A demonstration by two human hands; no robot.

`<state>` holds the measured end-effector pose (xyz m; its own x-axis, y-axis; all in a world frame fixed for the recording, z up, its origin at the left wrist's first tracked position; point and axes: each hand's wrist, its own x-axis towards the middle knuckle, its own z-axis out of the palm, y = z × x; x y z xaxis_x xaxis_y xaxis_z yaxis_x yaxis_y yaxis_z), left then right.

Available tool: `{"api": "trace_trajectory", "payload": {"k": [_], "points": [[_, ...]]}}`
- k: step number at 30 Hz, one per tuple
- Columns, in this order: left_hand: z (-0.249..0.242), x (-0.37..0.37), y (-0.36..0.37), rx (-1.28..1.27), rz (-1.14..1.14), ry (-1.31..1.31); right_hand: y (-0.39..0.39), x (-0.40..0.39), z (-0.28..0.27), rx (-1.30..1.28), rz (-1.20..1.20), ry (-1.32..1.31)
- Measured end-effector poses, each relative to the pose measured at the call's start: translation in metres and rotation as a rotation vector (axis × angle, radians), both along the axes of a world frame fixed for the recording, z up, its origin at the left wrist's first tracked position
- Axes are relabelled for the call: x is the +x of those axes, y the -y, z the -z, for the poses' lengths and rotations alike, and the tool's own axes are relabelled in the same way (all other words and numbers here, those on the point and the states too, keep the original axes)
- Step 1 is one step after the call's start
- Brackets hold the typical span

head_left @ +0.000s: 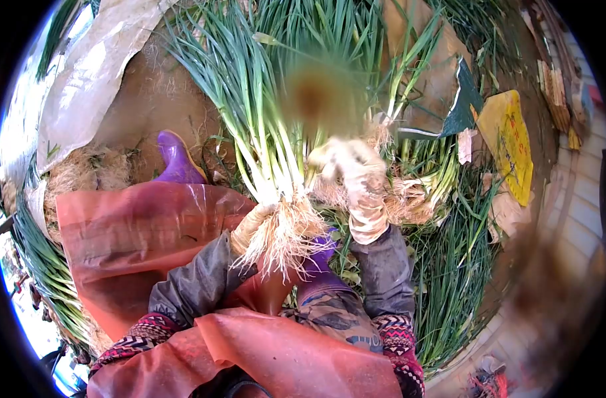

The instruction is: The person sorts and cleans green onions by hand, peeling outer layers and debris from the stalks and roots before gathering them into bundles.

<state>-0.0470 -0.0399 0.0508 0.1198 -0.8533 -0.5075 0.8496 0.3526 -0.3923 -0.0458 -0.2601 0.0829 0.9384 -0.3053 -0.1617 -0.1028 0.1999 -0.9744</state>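
A bunch of long green onions (pixel 266 142) with white stems and pale, stringy roots hangs over my lap, leaves pointing away from me. My left hand (pixel 252 229), in a pale glove, is wrapped round the stems just above the roots, partly hidden by them. To the right of the bunch is my right hand (pixel 349 159), in a dirty pale glove and blurred; whether its fingers hold anything is unclear. More onions with brown roots (pixel 409 199) lie just right of my right wrist.
An orange apron (pixel 150 239) covers my legs, and a purple boot (pixel 177 159) shows at the left. Onion piles (pixel 455 278) lie to the right, near a yellow sheet (pixel 509 146). Another pile (pixel 51 265) lies far left. Blurry spots obscure parts of the view.
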Motion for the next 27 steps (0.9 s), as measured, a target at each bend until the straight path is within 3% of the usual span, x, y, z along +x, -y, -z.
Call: {"api": "trace_trajectory", "payload": {"k": [2, 3, 5, 7, 8, 10, 11, 13, 14, 16, 17, 18, 19, 21, 23, 25, 26, 27], "points": [[0.006, -0.004, 0.0, -0.025, 0.008, -0.02, 0.007, 0.008, -0.002, -0.595, 0.272, -0.132], [0.003, 0.0, 0.004, -0.065, 0.036, -0.004, 0.011, 0.018, 0.012, -0.812, 0.218, -0.249], [-0.007, 0.002, 0.007, -0.044, 0.053, 0.013, 0.021, 0.026, 0.07, -1.238, 0.109, -0.035], [-0.004, 0.003, 0.004, 0.023, 0.078, 0.065, 0.018, 0.031, 0.072, -1.206, 0.127, 0.022], [-0.001, 0.002, 0.002, 0.026, 0.076, 0.067, 0.017, 0.03, 0.072, -0.886, 0.078, 0.006], [0.003, 0.001, -0.001, 0.015, 0.075, 0.039, 0.012, 0.023, 0.01, -0.177, -0.023, -0.138], [-0.001, 0.002, 0.0, 0.043, 0.067, 0.025, 0.011, 0.012, -0.001, -0.263, -0.054, 0.002], [-0.002, 0.007, 0.0, -0.008, 0.062, 0.003, 0.006, -0.01, -0.027, 0.334, 0.114, -0.026], [-0.003, 0.007, 0.0, -0.06, 0.046, -0.015, 0.02, -0.021, 0.009, 0.633, 0.117, 0.335], [-0.004, 0.003, -0.003, 0.018, 0.063, 0.025, 0.028, -0.034, 0.002, 0.594, 0.251, 0.259], [0.003, -0.001, -0.008, -0.026, -0.039, 0.06, 0.024, -0.037, 0.0, -0.189, 0.306, -0.066], [0.013, -0.004, -0.011, -0.073, -0.142, 0.096, 0.021, -0.021, -0.006, 0.252, 0.387, -0.37], [0.021, -0.007, -0.012, 0.056, -0.071, 0.242, 0.02, -0.012, 0.009, 0.398, 0.247, -0.399], [0.036, -0.015, -0.013, 0.323, 0.129, 0.519, 0.006, 0.005, 0.034, 0.565, 0.066, -0.375], [0.017, -0.009, -0.013, 0.732, 0.478, 0.905, -0.015, 0.022, 0.061, 0.67, 0.019, -0.192], [0.054, -0.014, -0.031, 0.368, 0.094, 0.899, -0.02, 0.024, 0.055, 0.686, 0.118, -0.161], [0.062, -0.013, -0.035, 0.236, -0.028, 0.885, -0.015, 0.018, 0.053, 0.671, 0.106, -0.191], [0.06, -0.012, -0.034, 0.257, -0.024, 0.709, -0.009, 0.009, 0.05, 0.682, 0.123, -0.198]]}}
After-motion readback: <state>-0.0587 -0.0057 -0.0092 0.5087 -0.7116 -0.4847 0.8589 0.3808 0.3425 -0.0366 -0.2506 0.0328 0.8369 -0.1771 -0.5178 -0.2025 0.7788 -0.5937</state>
